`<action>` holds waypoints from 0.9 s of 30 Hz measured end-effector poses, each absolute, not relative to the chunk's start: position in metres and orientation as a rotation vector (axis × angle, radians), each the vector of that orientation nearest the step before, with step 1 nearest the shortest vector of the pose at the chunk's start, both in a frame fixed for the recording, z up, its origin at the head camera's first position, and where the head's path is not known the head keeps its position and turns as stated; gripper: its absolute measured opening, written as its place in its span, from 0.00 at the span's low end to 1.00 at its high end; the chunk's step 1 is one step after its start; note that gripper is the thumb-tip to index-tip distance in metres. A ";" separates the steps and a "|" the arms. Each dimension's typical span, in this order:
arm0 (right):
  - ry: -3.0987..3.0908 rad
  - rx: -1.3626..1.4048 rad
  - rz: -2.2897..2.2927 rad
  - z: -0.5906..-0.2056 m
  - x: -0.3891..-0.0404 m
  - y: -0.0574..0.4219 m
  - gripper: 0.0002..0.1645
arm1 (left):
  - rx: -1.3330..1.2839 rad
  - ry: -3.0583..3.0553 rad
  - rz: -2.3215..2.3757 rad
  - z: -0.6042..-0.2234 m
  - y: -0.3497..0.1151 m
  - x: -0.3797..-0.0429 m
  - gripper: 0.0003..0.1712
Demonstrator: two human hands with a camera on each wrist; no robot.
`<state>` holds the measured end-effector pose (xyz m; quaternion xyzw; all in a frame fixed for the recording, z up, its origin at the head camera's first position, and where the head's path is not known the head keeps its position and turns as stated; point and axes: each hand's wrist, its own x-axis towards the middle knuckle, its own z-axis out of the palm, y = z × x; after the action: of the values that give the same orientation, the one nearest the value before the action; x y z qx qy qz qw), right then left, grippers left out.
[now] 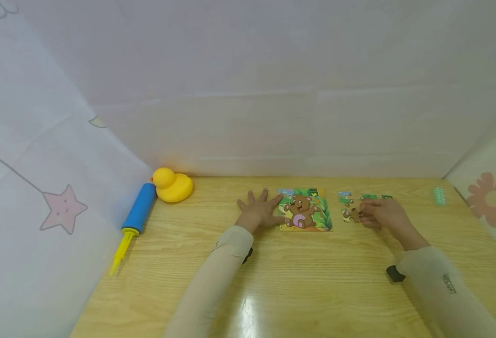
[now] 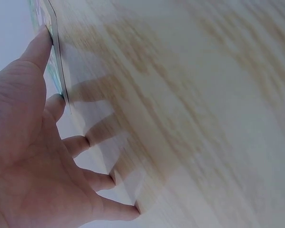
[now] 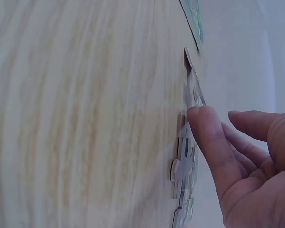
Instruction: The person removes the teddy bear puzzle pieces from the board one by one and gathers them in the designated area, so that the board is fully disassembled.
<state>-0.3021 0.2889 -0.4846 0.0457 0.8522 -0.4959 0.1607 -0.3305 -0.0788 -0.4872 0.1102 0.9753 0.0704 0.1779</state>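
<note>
In the head view a bear picture puzzle (image 1: 302, 211) lies flat on the table. My left hand (image 1: 258, 213) is spread at its left side, with thumb and forefinger on the puzzle's edge and the other fingertips on the wood. To the right, my right hand (image 1: 381, 216) reaches over several loose puzzle pieces, its fingertips at a brown and yellow puzzle piece (image 1: 351, 215). In the right wrist view the forefinger touches the edge of a tilted puzzle piece (image 3: 193, 78), while the thumb stands apart from it. Part of the loose pieces is hidden behind the right hand.
A yellow rubber duck (image 1: 174, 186) sits at the back left, beside a blue and yellow hand pump (image 1: 140, 211). A small green item (image 1: 440, 195) lies at the far right. Light printed cloth (image 1: 248, 131) walls in the table (image 1: 298, 281) at the back and sides.
</note>
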 end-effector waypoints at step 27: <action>2.312 0.106 -1.639 -0.493 -0.302 0.283 0.32 | 0.326 2.737 0.288 -0.483 -0.078 -0.329 0.52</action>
<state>-0.3016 0.2828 -0.4931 0.0369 0.8057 -0.5713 0.1520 -0.3290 -0.0782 -0.4825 0.1155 0.9708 0.1022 0.1839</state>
